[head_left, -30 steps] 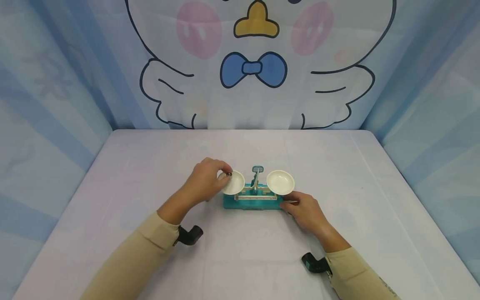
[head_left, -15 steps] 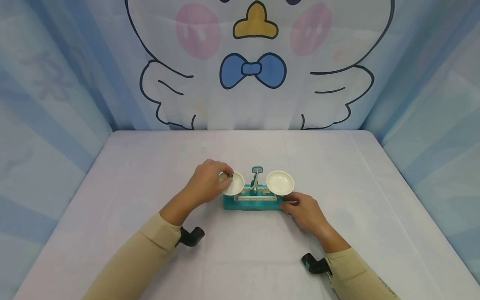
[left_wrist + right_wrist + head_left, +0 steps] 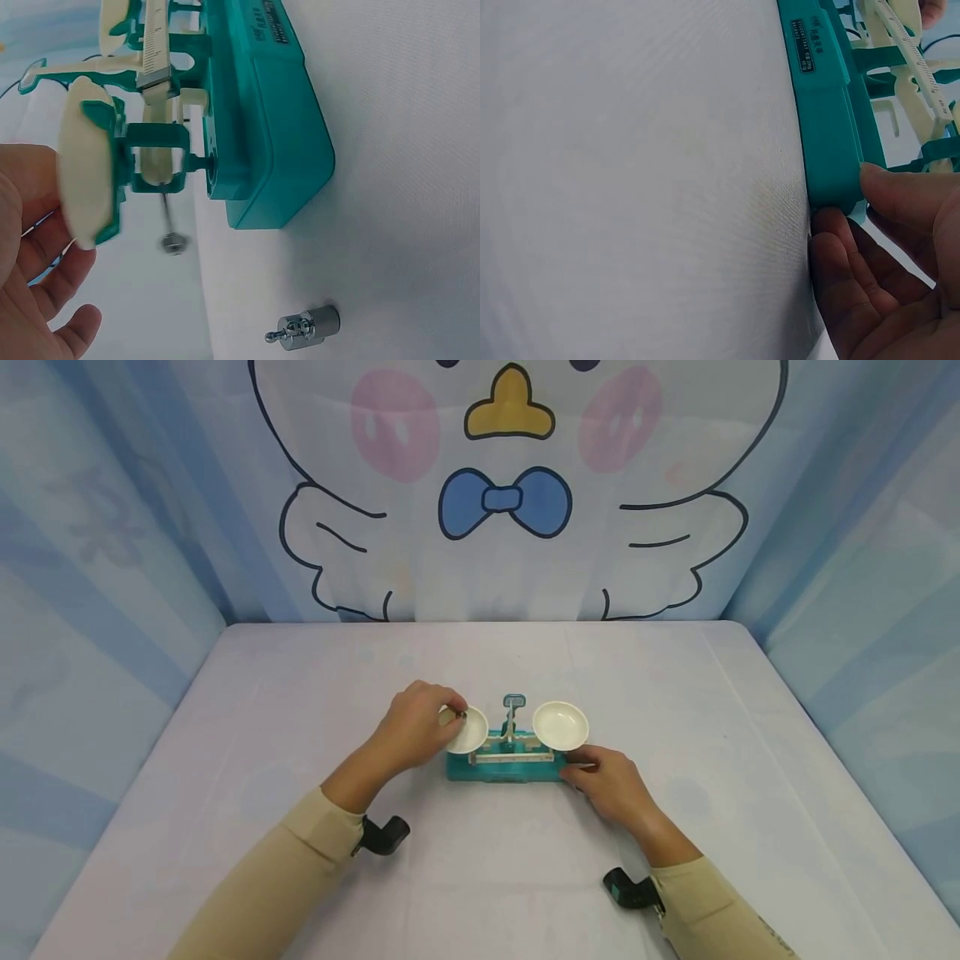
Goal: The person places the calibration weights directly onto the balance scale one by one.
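A teal balance scale with two round cream pans stands on the table. The left hand pinches a small dark, shiny object between thumb and index finger, over the left pan. In the left wrist view, the left hand is beside that pan, whose edge covers its fingertips. The right pan holds nothing. The right hand grips the right end of the base; in the right wrist view its thumb presses the teal base, with fingers curled at the end.
Small metal weights stand on the table near the scale's left end. A white cloth covers the table. Behind it hangs a curtain with a cartoon figure, and blue curtains flank both sides.
The left hand has moved slightly right and down with the small object. The left pan has sunk a little and the scale's central pointer stands more upright. The right hand has stayed at the base.
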The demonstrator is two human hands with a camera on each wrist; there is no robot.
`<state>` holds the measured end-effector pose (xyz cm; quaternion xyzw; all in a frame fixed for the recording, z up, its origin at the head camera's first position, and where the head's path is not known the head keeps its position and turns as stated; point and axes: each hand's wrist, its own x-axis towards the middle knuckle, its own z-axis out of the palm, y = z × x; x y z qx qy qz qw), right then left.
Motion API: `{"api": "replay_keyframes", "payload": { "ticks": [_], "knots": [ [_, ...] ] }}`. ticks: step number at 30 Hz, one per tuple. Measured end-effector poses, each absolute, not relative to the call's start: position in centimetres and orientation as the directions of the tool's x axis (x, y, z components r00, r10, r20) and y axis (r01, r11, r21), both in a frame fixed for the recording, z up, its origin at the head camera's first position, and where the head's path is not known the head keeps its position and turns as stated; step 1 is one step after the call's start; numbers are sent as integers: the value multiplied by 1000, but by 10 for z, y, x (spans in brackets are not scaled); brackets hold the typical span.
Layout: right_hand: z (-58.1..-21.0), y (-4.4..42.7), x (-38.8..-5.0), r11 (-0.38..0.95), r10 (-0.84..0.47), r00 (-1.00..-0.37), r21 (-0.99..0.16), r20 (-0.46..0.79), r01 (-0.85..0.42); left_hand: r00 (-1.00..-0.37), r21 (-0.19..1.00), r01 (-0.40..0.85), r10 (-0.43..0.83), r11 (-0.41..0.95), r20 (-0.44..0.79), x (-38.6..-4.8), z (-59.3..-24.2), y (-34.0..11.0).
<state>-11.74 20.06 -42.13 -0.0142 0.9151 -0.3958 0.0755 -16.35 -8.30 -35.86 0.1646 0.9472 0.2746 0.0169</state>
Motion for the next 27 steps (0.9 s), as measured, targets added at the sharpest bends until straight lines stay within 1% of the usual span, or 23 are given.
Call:
{"api": "replay_keyframes", "payload": {
  "ticks": [13,20,27],
  "knots": [
    [-421,201,-116,682,-90,-988,-731,-124,30,-955,578,252,295,776,21,-161,-358,-89],
    [-420,201,-117,680,-93,-987,-733,-128,31,-965,635,197,261,747,-7,-159,-357,-102],
    [-421,201,-117,676,-95,-988,-737,-122,26,-967,643,183,253,743,-16,-157,-361,-120]
  ]
}}
